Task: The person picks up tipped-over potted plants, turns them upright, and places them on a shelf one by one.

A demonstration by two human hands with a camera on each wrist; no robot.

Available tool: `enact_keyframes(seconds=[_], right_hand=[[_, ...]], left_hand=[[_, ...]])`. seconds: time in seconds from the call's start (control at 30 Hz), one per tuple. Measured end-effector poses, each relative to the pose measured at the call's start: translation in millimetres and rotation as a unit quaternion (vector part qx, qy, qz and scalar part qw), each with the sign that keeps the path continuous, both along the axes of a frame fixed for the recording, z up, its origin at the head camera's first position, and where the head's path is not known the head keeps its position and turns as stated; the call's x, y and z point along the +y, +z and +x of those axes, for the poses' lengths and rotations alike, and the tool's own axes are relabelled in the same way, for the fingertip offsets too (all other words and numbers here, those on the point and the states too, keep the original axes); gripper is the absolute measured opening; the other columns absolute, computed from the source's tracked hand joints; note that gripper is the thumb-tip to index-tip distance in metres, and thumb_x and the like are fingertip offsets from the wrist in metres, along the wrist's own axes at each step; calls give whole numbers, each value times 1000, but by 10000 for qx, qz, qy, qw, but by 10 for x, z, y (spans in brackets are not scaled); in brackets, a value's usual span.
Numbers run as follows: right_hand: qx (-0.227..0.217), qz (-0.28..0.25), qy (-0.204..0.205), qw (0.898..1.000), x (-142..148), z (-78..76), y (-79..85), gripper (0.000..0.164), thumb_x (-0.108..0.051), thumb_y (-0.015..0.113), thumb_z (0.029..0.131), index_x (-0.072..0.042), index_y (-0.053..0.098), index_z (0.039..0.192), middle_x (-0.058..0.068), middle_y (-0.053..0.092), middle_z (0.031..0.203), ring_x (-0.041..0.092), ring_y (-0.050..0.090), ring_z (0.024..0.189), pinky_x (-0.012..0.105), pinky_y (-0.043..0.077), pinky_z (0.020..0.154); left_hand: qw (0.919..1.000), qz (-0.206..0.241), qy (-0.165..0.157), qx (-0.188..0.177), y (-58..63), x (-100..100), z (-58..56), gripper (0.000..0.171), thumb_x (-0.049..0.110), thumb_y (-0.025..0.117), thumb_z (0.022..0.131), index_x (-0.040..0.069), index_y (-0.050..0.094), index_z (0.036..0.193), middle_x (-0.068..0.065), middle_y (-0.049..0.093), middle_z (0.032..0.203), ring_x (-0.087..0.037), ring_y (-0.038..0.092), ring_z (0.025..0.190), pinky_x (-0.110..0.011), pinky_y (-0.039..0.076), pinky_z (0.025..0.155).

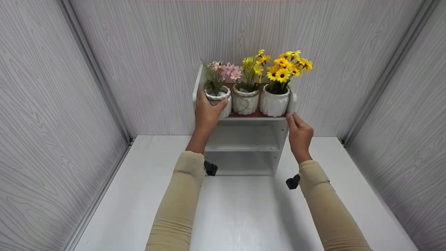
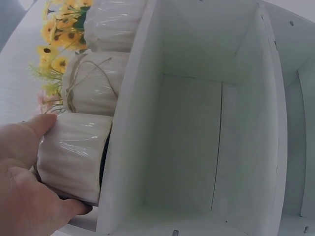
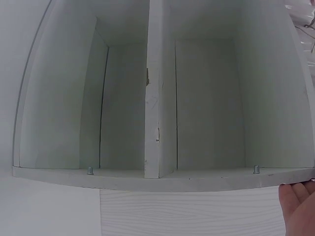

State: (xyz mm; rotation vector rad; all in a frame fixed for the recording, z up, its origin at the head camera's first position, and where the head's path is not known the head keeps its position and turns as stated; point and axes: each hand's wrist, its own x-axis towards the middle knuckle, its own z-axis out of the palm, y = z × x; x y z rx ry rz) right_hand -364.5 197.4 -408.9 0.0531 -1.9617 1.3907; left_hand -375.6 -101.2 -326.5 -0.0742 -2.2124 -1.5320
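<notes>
My left hand (image 1: pixel 206 116) grips the leftmost white ribbed flowerpot (image 2: pixel 74 150), which holds pink artificial flowers (image 1: pixel 231 70). In the left wrist view its thumb and fingers spread round the pot's side. This pot stands on the brown top board of a small white shelf unit (image 1: pixel 249 151). My right hand (image 1: pixel 301 135) holds the front edge of the unit's right side panel, just under the top board. Fingertips (image 3: pixel 289 192) lie against that panel's outer face in the right wrist view.
Beside the gripped pot stand a twine-tied pot (image 1: pixel 245 103) with yellow flowers and a third white pot (image 1: pixel 274 104) with yellow-orange daisies. Two open compartments lie below them. The unit stands on a white table (image 1: pixel 237 212) against a grey wood-grain wall (image 1: pixel 156 69).
</notes>
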Motion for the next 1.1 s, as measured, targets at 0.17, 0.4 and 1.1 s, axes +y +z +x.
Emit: enact_keyframes(seconds=[0.17,0.4,1.1], right_hand=[[-44,-67,-37,10000,2,16,-6,42,-40,65,98,-13,68,130,4,68,129,11,65,119,31,55,97],[-57,-87,42,9999,-53,28,20,43,-42,65,98,-15,68,130,3,68,130,10,64,120,31,54,97],[-73,434,-2,9990,-104,-11,54,35,-44,60,100,-13,76,106,1,74,96,8,62,81,21,48,68]], left_hand=[[9999,-25,-5,-115,-5,12,-70,93,39,75,90,10,20,160,-10,34,159,-24,43,141,-39,43,110],[9995,82,3,-316,2,-31,-115,97,42,72,92,10,13,162,-11,25,165,-25,36,147,-39,38,115],[9995,63,71,-302,-103,-85,-122,103,55,66,93,13,4,163,-7,11,170,-25,19,155,-42,26,123]])
